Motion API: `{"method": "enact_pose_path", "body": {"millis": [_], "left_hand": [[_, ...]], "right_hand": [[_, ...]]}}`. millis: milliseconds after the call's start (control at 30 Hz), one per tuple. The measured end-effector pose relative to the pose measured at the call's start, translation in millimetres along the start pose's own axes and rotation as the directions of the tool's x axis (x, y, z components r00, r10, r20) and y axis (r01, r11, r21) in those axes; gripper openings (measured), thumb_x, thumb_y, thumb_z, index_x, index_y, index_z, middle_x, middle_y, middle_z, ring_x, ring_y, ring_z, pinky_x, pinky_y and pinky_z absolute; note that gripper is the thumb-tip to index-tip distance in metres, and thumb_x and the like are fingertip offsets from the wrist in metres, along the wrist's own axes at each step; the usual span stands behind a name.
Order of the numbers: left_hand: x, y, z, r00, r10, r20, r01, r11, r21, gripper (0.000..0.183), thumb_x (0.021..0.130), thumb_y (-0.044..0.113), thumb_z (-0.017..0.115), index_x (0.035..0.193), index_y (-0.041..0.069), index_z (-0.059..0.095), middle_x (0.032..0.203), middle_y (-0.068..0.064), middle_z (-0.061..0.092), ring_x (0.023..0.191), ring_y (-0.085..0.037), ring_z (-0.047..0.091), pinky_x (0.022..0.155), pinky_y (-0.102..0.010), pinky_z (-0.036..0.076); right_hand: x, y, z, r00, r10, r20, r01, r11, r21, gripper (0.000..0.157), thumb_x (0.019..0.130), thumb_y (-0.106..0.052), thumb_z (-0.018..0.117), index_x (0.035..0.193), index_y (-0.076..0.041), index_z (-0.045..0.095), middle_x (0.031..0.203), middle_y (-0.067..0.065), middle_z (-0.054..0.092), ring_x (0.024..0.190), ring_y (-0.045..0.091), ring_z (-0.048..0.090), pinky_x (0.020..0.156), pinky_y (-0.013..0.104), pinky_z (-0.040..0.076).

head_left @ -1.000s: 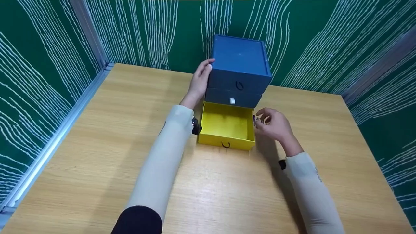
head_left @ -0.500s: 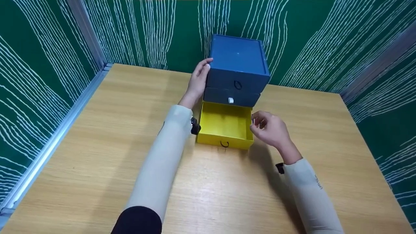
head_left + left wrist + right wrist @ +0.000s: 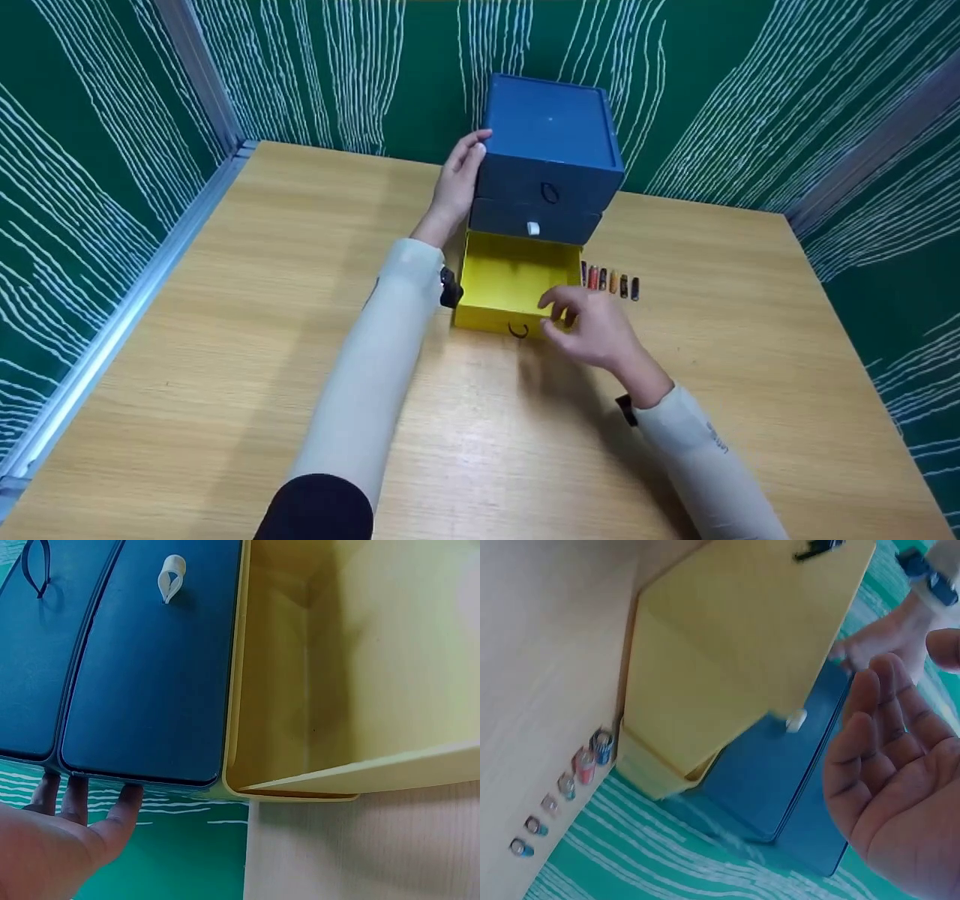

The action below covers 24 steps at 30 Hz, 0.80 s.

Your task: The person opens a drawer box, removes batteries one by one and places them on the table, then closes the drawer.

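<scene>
A blue drawer cabinet (image 3: 551, 120) stands at the back of the table, its bottom yellow drawer (image 3: 487, 318) pulled out and bare inside. My left hand (image 3: 454, 184) rests against the cabinet's left side; the left wrist view shows its fingertips (image 3: 129, 796) touching that side. Over the drawer's front right corner is my right hand (image 3: 596, 328), fingers loosely bent and holding nothing. In the right wrist view its palm (image 3: 911, 780) is bare. Several small battery-like cylinders (image 3: 613, 282) stand in a row just right of the drawer.
The upper blue drawers are closed, one with a dark loop (image 3: 550, 193), the other with a white tab (image 3: 533, 228). A dark loop pull (image 3: 518, 331) hangs on the yellow drawer's front. Green walls (image 3: 431, 75) with white lines surround the wooden table (image 3: 300, 247).
My right hand has moved from the drawer's right side forward and left to its front corner, uncovering the row of cylinders. The left hand stays on the cabinet.
</scene>
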<state>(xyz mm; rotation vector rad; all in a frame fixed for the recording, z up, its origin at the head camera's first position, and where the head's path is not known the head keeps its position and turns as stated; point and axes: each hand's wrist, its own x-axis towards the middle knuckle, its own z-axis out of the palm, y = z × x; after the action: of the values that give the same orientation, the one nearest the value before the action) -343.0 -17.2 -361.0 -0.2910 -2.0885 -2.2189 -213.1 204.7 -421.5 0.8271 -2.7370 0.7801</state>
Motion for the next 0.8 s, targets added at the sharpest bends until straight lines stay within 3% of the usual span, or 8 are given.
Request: {"method": "enact_pose_path", "body": {"millis": [267,567,800], "left_hand": [[1.7,3.5,0.4,1.000,-0.016,0.004,0.016,1.000,-0.019,0.032,0.094,0.034,0.033,0.124,0.029,0.045,0.134,0.013,0.036,0.123,-0.005,0.033,0.103,-0.030,0.026],[-0.5,2.0,-1.5,1.000,-0.008,-0.003,0.008,1.000,0.016,0.033,0.095,0.034,0.032,0.125,0.028,0.043,0.135,0.013,0.036,0.124,-0.005,0.032,0.104,-0.029,0.026],[-1.0,0.7,-1.9,1.000,0.002,0.008,-0.002,1.000,0.009,0.033,0.095,0.032,0.032,0.126,0.026,0.043,0.135,0.010,0.037,0.123,-0.006,0.033,0.103,-0.027,0.026]], "right_hand": [[-2.7,-13.7,18.4,0.997,-0.075,0.012,0.076,0.995,-0.062,0.015,0.074,-0.028,0.061,0.086,-0.019,0.063,0.071,-0.010,0.059,0.057,0.007,0.052,0.051,0.018,0.041],[-4.9,-18.5,35.0,0.999,-0.003,0.035,0.008,0.990,-0.138,0.012,0.074,-0.029,0.061,0.082,-0.020,0.064,0.070,-0.010,0.061,0.057,0.002,0.049,0.052,0.019,0.042],[-5.3,-19.8,44.8,0.991,0.122,0.061,-0.106,0.971,-0.215,0.014,0.074,-0.031,0.061,0.084,-0.021,0.065,0.070,-0.010,0.061,0.057,0.004,0.051,0.054,0.022,0.043]]}}
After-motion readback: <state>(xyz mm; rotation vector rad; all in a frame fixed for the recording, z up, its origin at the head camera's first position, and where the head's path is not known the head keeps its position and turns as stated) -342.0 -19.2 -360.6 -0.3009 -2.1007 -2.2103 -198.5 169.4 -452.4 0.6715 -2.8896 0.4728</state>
